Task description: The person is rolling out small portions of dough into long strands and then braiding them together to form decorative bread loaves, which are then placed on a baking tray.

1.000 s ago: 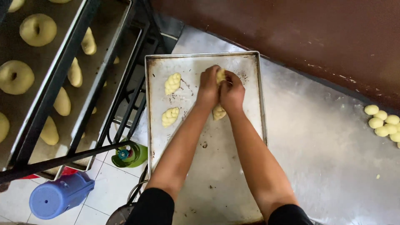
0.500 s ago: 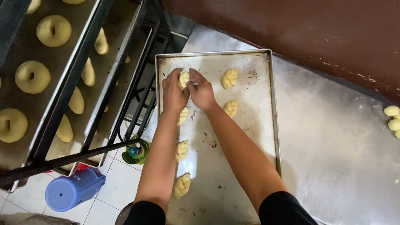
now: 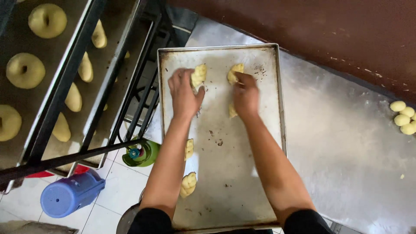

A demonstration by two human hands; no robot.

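Head view, looking straight down. Left hand (image 3: 184, 93) lies palm-down on the upper left part of the baking tray (image 3: 264, 143), fingers curled loosely; its thumb side touches a braided dough piece (image 3: 199, 75) that sits just to its right, near the tray's far edge. Whether the fingers actually pinch that piece cannot be told. Right hand (image 3: 245, 95) lies on the upper middle of the tray, fingers bent down onto a second dough piece (image 3: 235, 73) that shows just beyond its fingertips; a bit more dough (image 3: 232, 111) shows at the wrist side, partly hidden by the hand. Firm grip or mere touch: cannot tell.

Further down the tray's left edge, beside the left forearm, lie two more shaped pieces (image 3: 188, 184), apart from each other. Tray carries dark crumbs. Tray rests on a steel surface (image 3: 346, 151); small dough balls (image 3: 403, 118) sit at its right edge, well apart from the hands. Left of the tray stands a rack (image 3: 65, 86) with trays of dough rings and ovals; below it, on the floor, a blue container (image 3: 71, 193) and a green bottle (image 3: 141, 153).
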